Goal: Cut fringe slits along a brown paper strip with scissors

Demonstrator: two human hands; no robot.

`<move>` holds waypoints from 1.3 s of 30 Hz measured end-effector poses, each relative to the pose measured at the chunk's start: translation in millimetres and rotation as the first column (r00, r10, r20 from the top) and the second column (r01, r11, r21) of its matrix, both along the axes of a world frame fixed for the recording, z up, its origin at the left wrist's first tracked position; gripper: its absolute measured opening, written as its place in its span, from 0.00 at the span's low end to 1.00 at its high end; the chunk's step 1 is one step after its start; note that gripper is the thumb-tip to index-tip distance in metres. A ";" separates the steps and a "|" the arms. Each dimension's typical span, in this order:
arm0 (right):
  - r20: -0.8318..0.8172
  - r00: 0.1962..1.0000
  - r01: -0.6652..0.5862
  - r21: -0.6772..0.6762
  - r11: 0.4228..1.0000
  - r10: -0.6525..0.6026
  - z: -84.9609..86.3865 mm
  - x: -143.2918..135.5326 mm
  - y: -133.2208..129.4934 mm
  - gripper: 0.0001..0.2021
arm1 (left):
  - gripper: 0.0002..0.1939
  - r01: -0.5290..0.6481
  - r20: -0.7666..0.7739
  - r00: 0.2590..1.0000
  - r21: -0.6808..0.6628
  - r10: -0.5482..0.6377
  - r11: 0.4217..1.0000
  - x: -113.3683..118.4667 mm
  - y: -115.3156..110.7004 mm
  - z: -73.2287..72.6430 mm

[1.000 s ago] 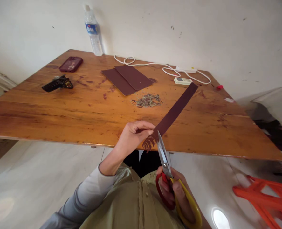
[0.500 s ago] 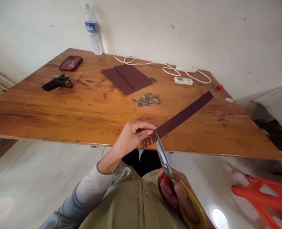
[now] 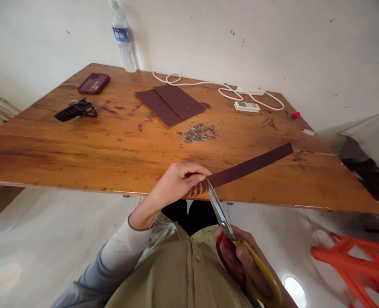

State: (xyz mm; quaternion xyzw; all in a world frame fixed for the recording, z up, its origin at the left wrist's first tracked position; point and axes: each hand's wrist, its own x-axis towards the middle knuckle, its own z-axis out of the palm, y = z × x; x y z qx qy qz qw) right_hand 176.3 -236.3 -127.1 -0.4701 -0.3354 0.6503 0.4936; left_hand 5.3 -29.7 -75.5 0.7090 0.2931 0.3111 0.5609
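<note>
My left hand (image 3: 184, 179) pinches a long dark maroon strip (image 3: 251, 166) near its lower left end, above the table's front edge. That end has several curved cuts along its lower side; the rest of the strip slants up to the right, uncut. My right hand (image 3: 240, 252) grips scissors (image 3: 220, 214) with one red and one yellow handle loop. The blade tips touch the strip's lower edge just right of my left fingertips. Farther back lie maroon sheets (image 3: 170, 104), one overlapping another, and a small heap of shreds (image 3: 198, 133).
On the wooden table (image 3: 112, 158) stand or lie a plastic bottle (image 3: 124, 40), a maroon phone case (image 3: 94, 83), a black hair claw (image 3: 76, 110), a white cable (image 3: 202, 83) and a small white device (image 3: 247, 106). An orange stool (image 3: 352, 261) is at the right.
The strip's far right end has swung downward, so it slants less steeply. The scissors' tips have shifted slightly left, and their handles a little right. My left hand stays on the strip.
</note>
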 end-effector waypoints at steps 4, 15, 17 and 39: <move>0.036 0.999 0.007 0.025 1.000 -0.007 -1.6 -1.7 -2.5 0.25 | 0.09 0.002 -0.005 1.000 -0.007 -0.002 1.000 0.6 0.9 -1.7; 0.059 0.998 0.005 -0.040 0.999 -0.003 -4.7 -2.2 -4.7 0.27 | 0.10 0.042 -0.024 0.999 0.035 -0.041 0.999 -0.2 0.5 -2.6; 0.057 0.998 0.011 -0.052 0.999 -0.008 -4.5 -2.1 -4.8 0.27 | 0.11 0.052 -0.030 0.998 0.040 -0.050 0.998 -0.9 0.7 -3.6; 0.139 0.984 0.116 -0.037 0.993 -0.110 7.9 -14.0 3.6 0.27 | 0.07 -0.074 0.056 0.994 -0.228 0.089 0.971 10.1 -5.7 4.1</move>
